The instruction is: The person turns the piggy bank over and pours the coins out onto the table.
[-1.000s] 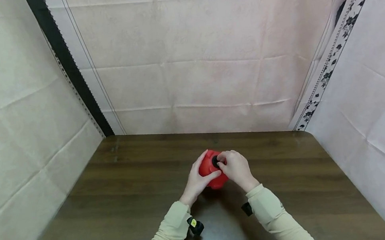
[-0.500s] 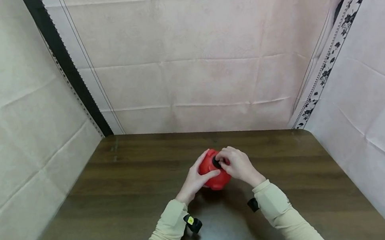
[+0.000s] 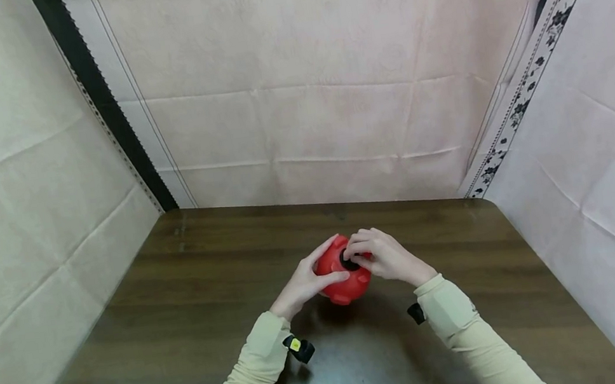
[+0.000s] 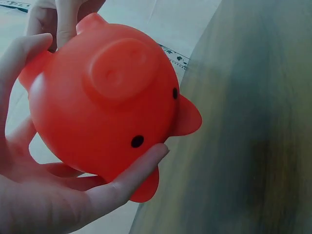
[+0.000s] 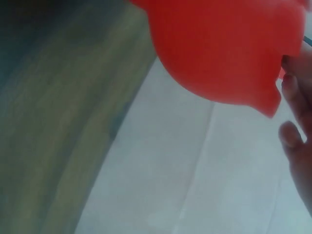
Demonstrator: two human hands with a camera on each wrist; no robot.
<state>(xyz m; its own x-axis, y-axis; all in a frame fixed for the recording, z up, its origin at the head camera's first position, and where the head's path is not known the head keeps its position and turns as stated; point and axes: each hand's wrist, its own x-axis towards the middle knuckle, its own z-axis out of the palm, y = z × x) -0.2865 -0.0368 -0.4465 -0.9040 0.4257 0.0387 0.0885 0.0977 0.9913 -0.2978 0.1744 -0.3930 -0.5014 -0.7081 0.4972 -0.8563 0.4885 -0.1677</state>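
A red piggy bank (image 3: 344,290) is held above the table with a round black plug (image 3: 349,262) in its underside facing up. My left hand (image 3: 303,287) grips its left side, thumb and fingers spread around the body. In the left wrist view, the snout and black eyes of the piggy bank (image 4: 117,97) show, with the left thumb lying beside one eye. My right hand (image 3: 387,258) has its thumb and fingers curled at the plug, pinching its edge. The right wrist view shows the piggy bank (image 5: 224,53) with several right fingertips (image 5: 291,134) beside it; the plug is hidden there.
The brown wooden table (image 3: 187,335) lies below both hands. Pale creased cloth (image 3: 301,90) hangs behind it and along both sides. Small black wrist cameras (image 3: 302,349) sit on the light sleeves.
The right wrist and forearm have swung outward to the right while the fingers stay at the plug. The piggy bank has turned slightly, and the left forearm has shifted a little left.
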